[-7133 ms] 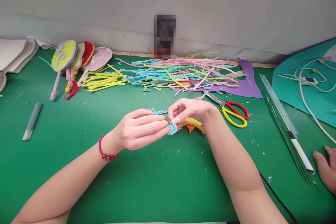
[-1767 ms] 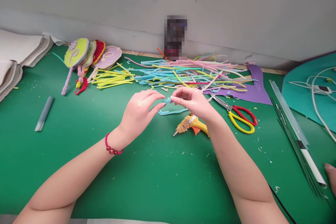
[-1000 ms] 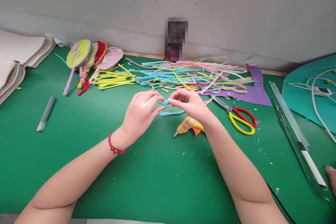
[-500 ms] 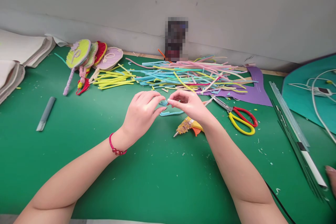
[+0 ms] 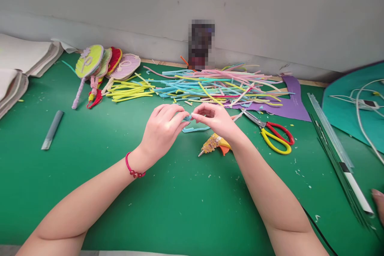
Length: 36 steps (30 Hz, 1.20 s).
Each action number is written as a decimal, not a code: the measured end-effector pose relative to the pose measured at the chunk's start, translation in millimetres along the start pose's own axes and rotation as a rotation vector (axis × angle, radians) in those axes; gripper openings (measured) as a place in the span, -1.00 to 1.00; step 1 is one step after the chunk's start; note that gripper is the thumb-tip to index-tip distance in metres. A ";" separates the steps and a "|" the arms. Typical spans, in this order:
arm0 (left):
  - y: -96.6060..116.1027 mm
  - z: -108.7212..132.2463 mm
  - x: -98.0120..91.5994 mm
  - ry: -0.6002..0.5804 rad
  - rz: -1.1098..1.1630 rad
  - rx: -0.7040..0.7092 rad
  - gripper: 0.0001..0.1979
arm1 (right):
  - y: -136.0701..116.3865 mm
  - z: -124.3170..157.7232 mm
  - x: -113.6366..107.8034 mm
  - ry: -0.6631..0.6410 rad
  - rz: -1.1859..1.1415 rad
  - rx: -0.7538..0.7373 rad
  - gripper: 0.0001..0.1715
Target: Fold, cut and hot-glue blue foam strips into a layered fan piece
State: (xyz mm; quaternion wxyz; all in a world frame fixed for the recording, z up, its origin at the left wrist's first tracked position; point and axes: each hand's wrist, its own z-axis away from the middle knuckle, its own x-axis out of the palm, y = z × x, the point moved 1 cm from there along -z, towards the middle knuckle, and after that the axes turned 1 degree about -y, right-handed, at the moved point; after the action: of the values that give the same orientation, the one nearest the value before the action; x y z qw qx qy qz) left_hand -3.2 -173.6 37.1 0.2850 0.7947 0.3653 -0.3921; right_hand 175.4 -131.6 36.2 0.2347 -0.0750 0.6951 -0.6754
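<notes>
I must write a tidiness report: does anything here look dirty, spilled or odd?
Yes: below the right hand, the yellow glue gun looks crusted with lumpy residue near its nozzle, and pale scraps litter the green table.

Blue piece [image 5: 187,118], yellow glue gun [image 5: 222,141]

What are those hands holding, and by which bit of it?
A small light-blue piece. The left hand pinches it between thumb and fingers, and the right hand has its fingertips at the right edge. The rest is hidden.
</notes>
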 end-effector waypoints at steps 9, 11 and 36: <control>-6.8 -1.2 1.2 -0.043 0.061 -0.058 -0.77 | -0.4 -0.2 -0.5 0.020 -0.013 0.009 -0.63; -8.0 -1.6 2.0 -0.070 0.103 -0.086 -0.79 | -0.8 -0.2 -0.5 0.021 -0.008 0.007 -0.63; -13.4 -6.4 11.0 -0.291 0.392 -0.264 -0.73 | 3.5 -1.4 2.2 0.003 -0.065 0.002 -0.67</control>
State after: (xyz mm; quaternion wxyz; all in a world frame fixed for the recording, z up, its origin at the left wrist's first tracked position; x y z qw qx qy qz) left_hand -6.7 -157.4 29.2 0.5060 0.7415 0.2077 -0.3886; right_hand 173.7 -131.0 32.3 0.2116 -0.0961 0.6920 -0.6835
